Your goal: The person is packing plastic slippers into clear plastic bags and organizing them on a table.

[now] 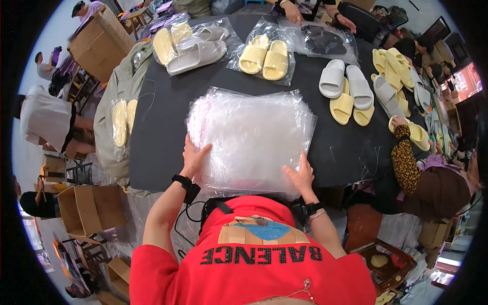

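A thick stack of clear plastic bags (251, 137) lies on the black tabletop in front of me, its edges slightly fanned. My left hand (193, 158) grips the stack's left side, thumb on top and fingers along the edge. At the lower right side my right hand (301, 178) holds it in the same way, thumb over the top sheet. The undersides of my fingers are partly hidden by the bags.
Bagged yellow slippers (264, 57) and bagged grey slippers (197, 57) lie beyond the stack. Loose grey and yellow slippers (351, 94) sit at right, near a co-worker's hand (399, 122). Another person's hand (292, 11) is at the far edge. Cardboard boxes (91, 211) stand left.
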Demonstrator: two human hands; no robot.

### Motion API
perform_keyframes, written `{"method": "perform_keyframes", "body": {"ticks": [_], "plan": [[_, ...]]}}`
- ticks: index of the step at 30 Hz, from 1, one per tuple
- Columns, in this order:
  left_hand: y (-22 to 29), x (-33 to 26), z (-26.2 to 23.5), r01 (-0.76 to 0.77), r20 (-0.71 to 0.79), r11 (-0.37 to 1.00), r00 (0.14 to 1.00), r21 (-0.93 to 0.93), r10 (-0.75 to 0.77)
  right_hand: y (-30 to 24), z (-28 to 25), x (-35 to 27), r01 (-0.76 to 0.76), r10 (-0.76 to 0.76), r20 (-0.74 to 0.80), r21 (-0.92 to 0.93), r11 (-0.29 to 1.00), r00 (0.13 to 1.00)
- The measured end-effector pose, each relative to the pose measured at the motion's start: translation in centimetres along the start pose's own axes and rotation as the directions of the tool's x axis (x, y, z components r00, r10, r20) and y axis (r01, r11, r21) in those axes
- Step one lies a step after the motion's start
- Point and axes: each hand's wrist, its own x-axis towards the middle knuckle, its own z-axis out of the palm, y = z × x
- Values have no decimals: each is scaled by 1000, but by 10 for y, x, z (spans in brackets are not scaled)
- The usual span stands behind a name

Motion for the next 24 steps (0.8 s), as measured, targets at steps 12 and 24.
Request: {"method": "perform_keyframes", "body": {"ticks": [12,24], "plan": [[47,-44,11,-702,337,475,689,531,642,10,10,-10,251,-322,-232,-289,924,918],[17,-72,47,-871,693,167,472,462,544,32,18,11,728,-647,335,-330,601,685]]}}
